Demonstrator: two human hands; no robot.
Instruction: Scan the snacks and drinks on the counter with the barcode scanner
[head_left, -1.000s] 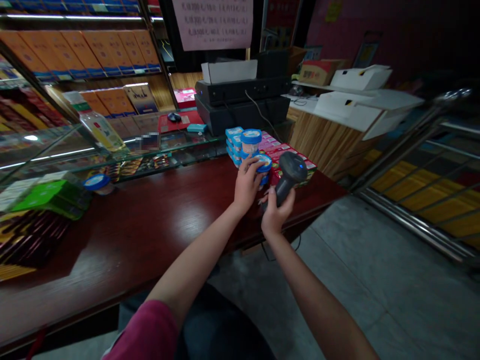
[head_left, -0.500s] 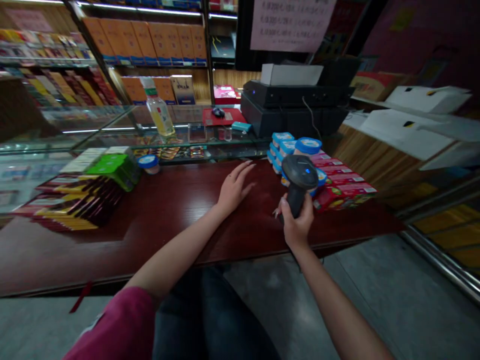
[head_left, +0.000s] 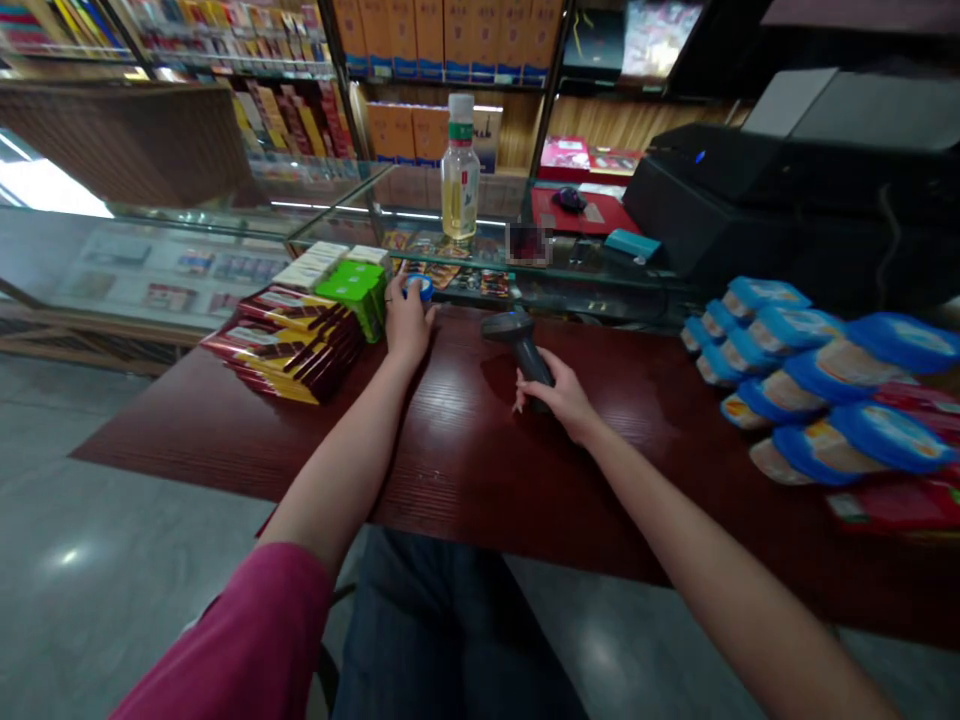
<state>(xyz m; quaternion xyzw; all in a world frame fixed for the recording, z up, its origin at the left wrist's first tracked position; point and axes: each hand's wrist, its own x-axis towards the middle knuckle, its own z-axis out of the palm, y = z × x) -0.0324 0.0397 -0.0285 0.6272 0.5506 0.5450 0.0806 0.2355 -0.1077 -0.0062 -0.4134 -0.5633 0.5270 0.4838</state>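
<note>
My right hand [head_left: 553,390] is wrapped around the handle of a black barcode scanner [head_left: 519,345], whose head points left above the dark red wooden counter [head_left: 457,460]. My left hand [head_left: 407,322] reaches over the counter's far side, its fingers apart, at a small tub with a blue lid [head_left: 421,286]. The hand covers most of that tub, and whether the fingers touch it I cannot tell. Just left of this hand stand green boxes [head_left: 357,288] with white boxes [head_left: 315,264] beside them. Nearer lies a stack of maroon-and-yellow packets [head_left: 289,340].
Several blue-lidded tubs [head_left: 817,375] are stacked at the right, by red packs [head_left: 900,505]. Behind the counter, a glass display case [head_left: 360,205] bears a bottle [head_left: 460,180], a mouse [head_left: 570,199] and a teal box [head_left: 632,245]. Black till equipment [head_left: 720,210] stands at the back right.
My view has swung left. My left hand has moved left to the lone blue-lidded tub. My right hand has carried the scanner left, away from the stacked tubs, and tilted its head leftward.
</note>
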